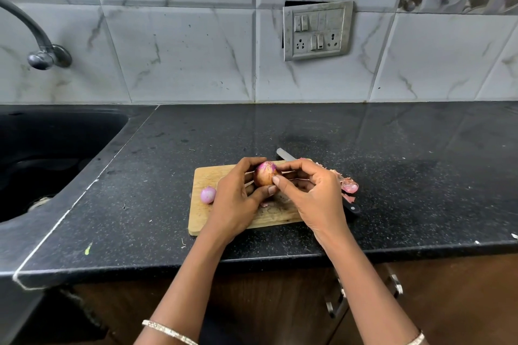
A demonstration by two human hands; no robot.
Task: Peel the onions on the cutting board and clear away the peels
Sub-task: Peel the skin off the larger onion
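Two onions: a half-skinned onion (265,176) and a peeled onion (208,194). One cutting board (206,175), one knife (283,154), one heap of peels (349,186).

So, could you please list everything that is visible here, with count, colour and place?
counter: one, black speckled
cutting board: one, light wood, on the counter
half-peeled onion: one, brown and purple, held above the cutting board
peeled onion: one, pale purple, on the board, left
knife: one, steel and black, board's right side
peels: heap, pink, counter right of board
sink: one, black, far left
tap: one, metal, wall above the sink
switch panel: one, grey, tiled wall
left hand: one, grips the half-peeled onion
right hand: one, fingers pinch the same onion
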